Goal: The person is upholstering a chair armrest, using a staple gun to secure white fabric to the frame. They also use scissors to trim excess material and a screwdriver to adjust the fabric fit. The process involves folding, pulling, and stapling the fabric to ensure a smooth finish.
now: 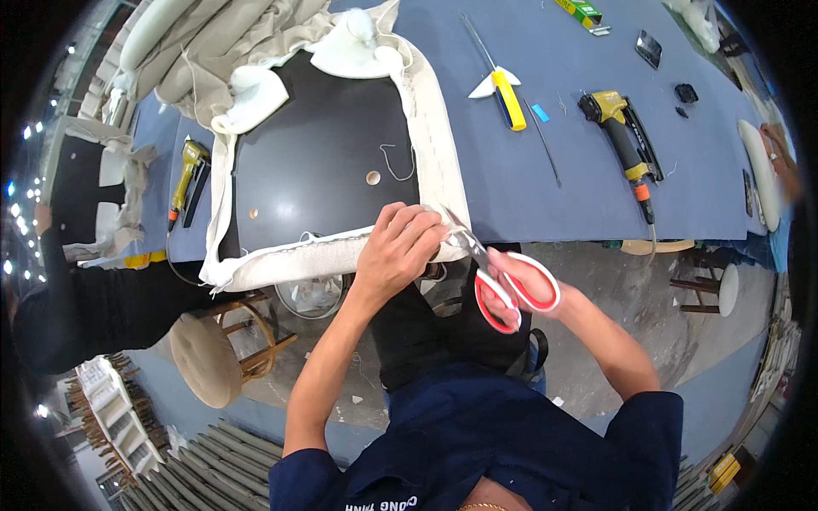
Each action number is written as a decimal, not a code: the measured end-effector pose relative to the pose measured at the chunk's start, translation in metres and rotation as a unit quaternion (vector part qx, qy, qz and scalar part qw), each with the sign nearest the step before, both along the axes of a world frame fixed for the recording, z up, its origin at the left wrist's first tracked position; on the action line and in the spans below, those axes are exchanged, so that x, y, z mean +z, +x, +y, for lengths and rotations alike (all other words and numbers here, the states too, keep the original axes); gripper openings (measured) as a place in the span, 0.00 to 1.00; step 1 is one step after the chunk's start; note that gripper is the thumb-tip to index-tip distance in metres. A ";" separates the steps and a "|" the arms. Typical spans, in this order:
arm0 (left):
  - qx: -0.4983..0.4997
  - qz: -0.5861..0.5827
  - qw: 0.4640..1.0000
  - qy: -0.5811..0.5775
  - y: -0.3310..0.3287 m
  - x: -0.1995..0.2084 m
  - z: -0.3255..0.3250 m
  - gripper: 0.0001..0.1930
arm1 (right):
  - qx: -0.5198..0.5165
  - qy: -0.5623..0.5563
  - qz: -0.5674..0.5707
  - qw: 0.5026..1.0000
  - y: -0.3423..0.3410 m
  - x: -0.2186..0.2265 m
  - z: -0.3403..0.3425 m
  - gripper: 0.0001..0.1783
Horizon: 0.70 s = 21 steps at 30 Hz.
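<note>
An upholstered chair seat or back (328,136), with a black underside panel and a cream fabric border, lies on the blue-grey table. My left hand (400,251) is closed on the cream fabric (341,246) at the near right corner, its fingers bunched at the edge. In my right hand (537,285) is a pair of scissors (518,289) with red and white handles. The blades point up and left to the corner, beside my left fingertips. Whether they are parted or closed on the fabric cannot be made out.
On the table (545,204) to the right lie a yellow-handled screwdriver (509,100), a thin metal rod (545,149) and a staple gun (622,136). Another staple gun (189,179) lies left. A co-worker's dark sleeve (111,307) shows at far left, near a round stool (204,362).
</note>
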State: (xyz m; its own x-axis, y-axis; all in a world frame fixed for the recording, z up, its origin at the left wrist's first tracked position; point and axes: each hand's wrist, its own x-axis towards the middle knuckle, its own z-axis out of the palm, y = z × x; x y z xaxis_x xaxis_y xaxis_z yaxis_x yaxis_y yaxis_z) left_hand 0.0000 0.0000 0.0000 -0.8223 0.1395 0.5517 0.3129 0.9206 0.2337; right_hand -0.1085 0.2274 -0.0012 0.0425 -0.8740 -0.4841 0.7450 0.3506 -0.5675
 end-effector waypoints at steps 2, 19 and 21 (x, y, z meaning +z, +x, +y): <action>0.014 0.005 1.000 0.019 -0.007 0.001 0.002 0.10 | 0.003 -0.009 0.046 0.999 -0.010 0.002 -0.003 0.39; 0.035 0.099 0.993 -0.045 0.029 -0.006 0.014 0.07 | 0.124 0.056 0.368 0.920 -0.036 0.024 -0.007 0.34; 0.015 0.125 0.991 -0.049 0.009 -0.011 0.012 0.06 | 0.094 0.098 0.379 0.915 -0.051 0.031 -0.011 0.34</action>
State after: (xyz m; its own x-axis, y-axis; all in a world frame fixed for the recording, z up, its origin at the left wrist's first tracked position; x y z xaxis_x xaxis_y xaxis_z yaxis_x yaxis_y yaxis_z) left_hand 0.0094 0.0116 -0.0106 -0.6668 0.1788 0.7235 0.3211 0.9450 0.0624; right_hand -0.1594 0.2165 0.0300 -0.2303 -0.7792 -0.5829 0.0789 0.5821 -0.8093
